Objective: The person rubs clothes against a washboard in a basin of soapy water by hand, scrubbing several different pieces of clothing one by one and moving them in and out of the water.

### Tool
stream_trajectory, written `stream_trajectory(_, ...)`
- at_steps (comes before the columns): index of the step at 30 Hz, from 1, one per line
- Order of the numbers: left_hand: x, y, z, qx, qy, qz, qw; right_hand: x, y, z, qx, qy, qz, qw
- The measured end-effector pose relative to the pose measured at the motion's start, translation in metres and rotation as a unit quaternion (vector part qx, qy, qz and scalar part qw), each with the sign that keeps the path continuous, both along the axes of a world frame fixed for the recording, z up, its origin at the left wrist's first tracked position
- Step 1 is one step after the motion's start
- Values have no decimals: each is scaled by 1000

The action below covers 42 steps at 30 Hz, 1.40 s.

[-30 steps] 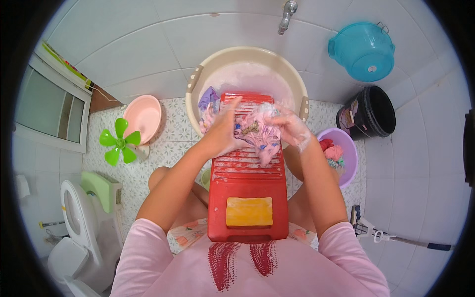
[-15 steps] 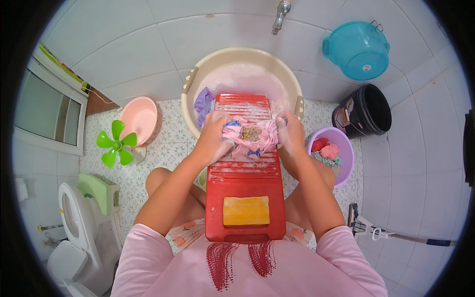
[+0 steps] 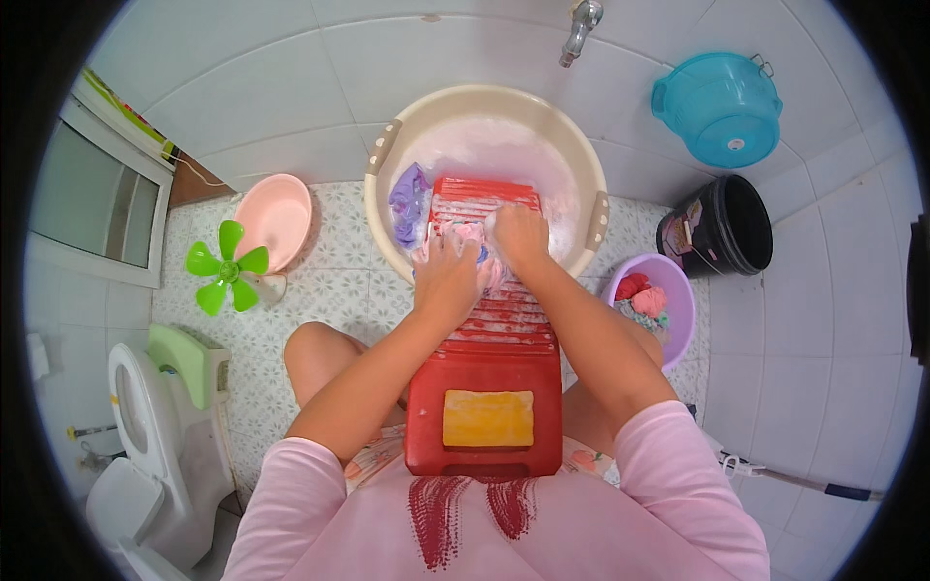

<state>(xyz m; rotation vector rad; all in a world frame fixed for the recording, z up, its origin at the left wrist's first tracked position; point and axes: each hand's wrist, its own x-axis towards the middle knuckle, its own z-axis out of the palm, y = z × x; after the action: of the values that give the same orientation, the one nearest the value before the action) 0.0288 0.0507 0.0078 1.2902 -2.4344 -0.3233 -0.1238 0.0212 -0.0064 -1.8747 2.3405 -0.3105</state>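
A red ridged washboard (image 3: 484, 363) slopes from my lap into a beige washtub (image 3: 378, 228) of foamy pinkish water. On its soapy ridges lies a bunched, wet pink garment (image 3: 472, 232) with blue patches, mostly covered by my hands. My left hand (image 3: 450, 271) bears down on the near left side of the cloth, fingers curled over it. Closed into a fist, my right hand (image 3: 518, 238) grips the cloth's right side. A yellow soap bar (image 3: 488, 418) rests in the board's near recess. Purple cloth (image 3: 410, 203) hangs at the tub's left inner wall.
At right stand a lilac basin (image 3: 683, 315) with clothes and a black bucket (image 3: 715, 228). A blue basin (image 3: 722, 111) hangs on the wall near a tap (image 3: 581, 34). Left are a pink basin (image 3: 276, 223), a green fan (image 3: 228, 271) and a toilet (image 3: 145, 416).
My hands have come closer together, the right one moving inward and turning over the cloth. The pink garment, stretched between them before, is now bunched under them on the washboard.
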Motion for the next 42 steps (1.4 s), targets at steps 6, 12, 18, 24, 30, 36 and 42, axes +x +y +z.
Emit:
stream_trajectory(6,-3,-8,-10,17,15,1,1000,0,12,-13,-61,1,-6,998)
stream_trajectory(12,8,-4,7,43,-26,-41,998,25,101,32,-116,-31,56,991)
stream_trajectory(18,-2,-5,-8,-1,8,-12,1000,2,36,-17,-135,-8,27,990)
stream_trajectory(24,-2,-9,-2,-3,-23,16,1000,5,8,-11,-118,-17,-20,993)
stream_trajectory(30,7,-13,-1,25,70,19,997,-4,48,3,-139,-213,30,967)
stream_trajectory(36,35,7,30,42,92,-108,989,-42,78,27,-71,-242,-18,968)
stream_trajectory(42,50,20,15,-28,135,-59,989,16,123,57,-181,-83,108,974)
